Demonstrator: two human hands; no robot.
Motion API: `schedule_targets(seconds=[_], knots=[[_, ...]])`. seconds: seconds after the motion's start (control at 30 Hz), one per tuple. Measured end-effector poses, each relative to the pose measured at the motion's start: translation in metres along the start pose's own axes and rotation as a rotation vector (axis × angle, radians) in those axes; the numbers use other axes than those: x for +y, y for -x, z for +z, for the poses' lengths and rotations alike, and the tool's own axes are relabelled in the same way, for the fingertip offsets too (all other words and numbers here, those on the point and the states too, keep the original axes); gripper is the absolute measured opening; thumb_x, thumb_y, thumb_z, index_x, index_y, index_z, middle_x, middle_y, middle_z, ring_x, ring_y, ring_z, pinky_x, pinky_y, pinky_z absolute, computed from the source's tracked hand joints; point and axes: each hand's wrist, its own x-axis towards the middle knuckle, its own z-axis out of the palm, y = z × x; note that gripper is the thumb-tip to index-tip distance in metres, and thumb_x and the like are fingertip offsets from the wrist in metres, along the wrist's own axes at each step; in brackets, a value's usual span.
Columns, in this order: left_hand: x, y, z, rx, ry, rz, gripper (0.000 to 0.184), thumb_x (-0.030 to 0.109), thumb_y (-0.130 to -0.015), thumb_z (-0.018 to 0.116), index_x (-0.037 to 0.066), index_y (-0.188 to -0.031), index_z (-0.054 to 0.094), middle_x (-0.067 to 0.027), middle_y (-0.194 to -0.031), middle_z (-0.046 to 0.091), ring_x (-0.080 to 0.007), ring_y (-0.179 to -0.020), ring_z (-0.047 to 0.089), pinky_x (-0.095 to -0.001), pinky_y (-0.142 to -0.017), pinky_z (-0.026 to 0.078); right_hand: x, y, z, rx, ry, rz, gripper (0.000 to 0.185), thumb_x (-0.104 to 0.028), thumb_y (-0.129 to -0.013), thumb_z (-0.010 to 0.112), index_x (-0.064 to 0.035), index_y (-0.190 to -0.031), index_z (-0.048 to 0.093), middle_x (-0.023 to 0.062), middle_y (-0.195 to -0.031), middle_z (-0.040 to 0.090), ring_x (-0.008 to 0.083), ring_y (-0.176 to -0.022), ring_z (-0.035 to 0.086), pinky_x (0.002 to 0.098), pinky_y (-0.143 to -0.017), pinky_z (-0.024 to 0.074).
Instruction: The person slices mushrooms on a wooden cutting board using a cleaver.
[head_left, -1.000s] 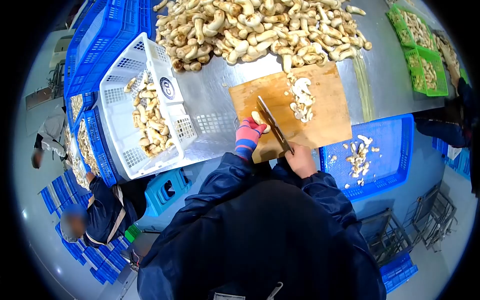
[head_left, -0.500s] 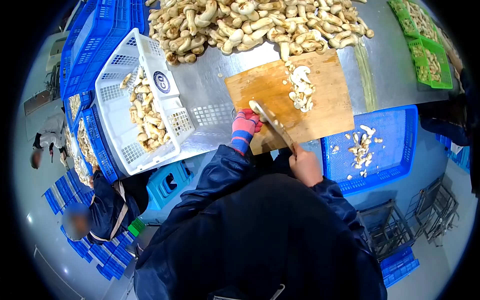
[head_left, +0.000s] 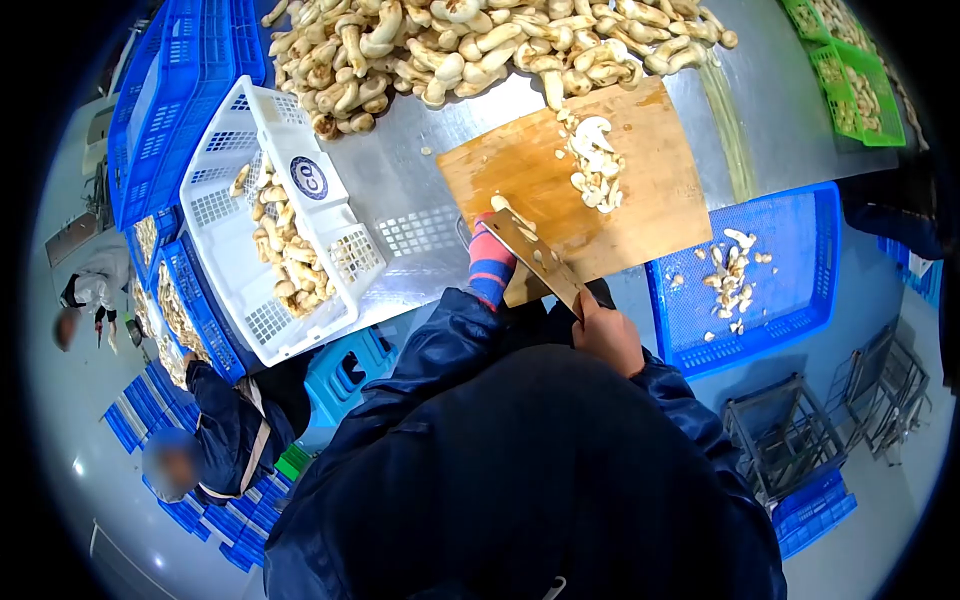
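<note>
Spreading across the upper half of the frame, a metal bench carries a heap of mushrooms at top centre and a white basket at left; a blue tray sits right of centre. A wooden cutting board lies mid-frame. A knife slants up and left across its lower left part, its handle gripped by the right hand. The left hand, in a striped glove, seems closed on a mushroom over the board's left part, its fingertips partly hidden by the blade. With edge and fingers so near, the curved mushroom rolling could send the blade into the glove. Loose slices could scatter if bumped.
</note>
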Motion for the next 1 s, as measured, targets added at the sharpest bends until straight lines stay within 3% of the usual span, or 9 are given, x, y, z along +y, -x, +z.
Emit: schedule_targets(seconds=[0.23,0.3,0.4,0.47,0.53,0.67,0.8,0.9,1.0], knots=[[-0.008,-0.003,0.016,0.088,0.436,-0.133,0.023,0.019,-0.079,0.056,0.004,-0.096,0.061,-0.0114,-0.089,0.063,-0.0300,-0.092,0.056,-0.0354,-0.080,0.044,0.006,-0.003,0.007,0.024,-0.016,-0.054,0.021,-0.014,-0.075,0.056,-0.0026,-0.092,0.050,0.0233,-0.063,0.059,0.0416,-0.060,0.059,0.0504,-0.055,0.0472],[-0.015,-0.004,0.024,0.163,0.532,-0.077,0.022,0.015,-0.078,0.059,0.003,-0.097,0.058,-0.0110,-0.086,0.063,-0.0270,-0.088,0.059,-0.0336,-0.076,0.048,0.003,-0.020,0.013,0.075,-0.029,-0.086,0.020,-0.015,-0.076,0.056,-0.0032,-0.091,0.050,0.0235,-0.063,0.058,0.0421,-0.063,0.059,0.0504,-0.056,0.0473],[0.005,0.001,0.000,0.034,0.870,-0.463,0.043,0.016,-0.070,0.072,0.000,-0.101,0.046,-0.0113,-0.079,0.062,-0.0198,-0.069,0.063,-0.0308,-0.059,0.051,0.002,-0.065,0.027,0.201,-0.127,-0.190,0.017,-0.015,-0.076,0.055,-0.0016,-0.087,0.057,0.0244,-0.068,0.058,0.0408,-0.073,0.059,0.0476,-0.064,0.0473],[-0.018,-0.005,0.020,0.008,1.045,-0.445,0.043,0.011,-0.070,0.070,-0.002,-0.103,0.045,-0.0109,-0.079,0.061,-0.0170,-0.063,0.061,-0.0282,-0.053,0.050,0.003,-0.095,0.021,0.185,-0.164,-0.311,0.020,-0.015,-0.076,0.054,-0.0003,-0.089,0.061,0.0248,-0.072,0.059,0.0396,-0.077,0.059,0.0454,-0.068,0.0473],[-0.016,-0.002,0.000,-0.084,1.193,-0.470,0.044,0.011,-0.070,0.070,-0.002,-0.105,0.045,-0.0107,-0.079,0.061,-0.0163,-0.062,0.060,-0.0281,-0.052,0.050,-0.004,-0.095,-0.012,0.043,-0.196,-0.109,0.024,-0.014,-0.075,0.053,0.0000,-0.091,0.062,0.0255,-0.075,0.059,0.0391,-0.077,0.059,0.0441,-0.069,0.0471],[-0.010,-0.014,-0.010,0.111,0.543,-0.363,0.056,0.030,-0.069,0.075,-0.002,-0.106,0.048,-0.0158,-0.086,0.063,-0.0283,-0.073,0.062,-0.0361,-0.065,0.050,0.029,-0.084,-0.028,0.265,-0.191,-0.018,0.032,-0.015,-0.074,0.051,-0.0005,-0.101,0.061,0.0265,-0.079,0.059,0.0401,-0.077,0.059,0.0440,-0.071,0.0468],[0.016,-0.034,-0.015,0.396,0.176,-0.036,0.042,0.021,-0.068,0.071,0.005,-0.102,0.052,-0.0183,-0.091,0.061,-0.0338,-0.087,0.059,-0.0378,-0.075,0.047,0.044,-0.077,-0.021,0.304,-0.200,0.037,0.032,-0.012,-0.075,0.051,-0.0017,-0.103,0.061,0.0269,-0.078,0.059,0.0409,-0.074,0.059,0.0446,-0.069,0.0473],[0.004,-0.082,-0.051,0.344,0.410,-0.150,0.031,0.011,-0.067,0.067,0.007,-0.095,0.054,-0.0166,-0.095,0.059,-0.0339,-0.085,0.058,-0.0377,-0.076,0.046,0.039,-0.078,-0.018,0.323,-0.209,0.026,0.032,-0.010,-0.075,0.050,-0.0011,-0.103,0.061,0.0271,-0.076,0.059,0.0408,-0.073,0.059,0.0443,-0.068,0.0478],[-0.020,-0.135,-0.089,0.731,0.344,-0.098,0.028,0.008,-0.066,0.067,0.007,-0.091,0.055,-0.0160,-0.103,0.055,-0.0333,-0.091,0.054,-0.0372,-0.080,0.045,0.035,-0.075,-0.019,0.326,-0.224,0.026,0.031,-0.010,-0.075,0.050,-0.0012,-0.103,0.061,0.0265,-0.076,0.060,0.0397,-0.072,0.060,0.0436,-0.067,0.0485]])
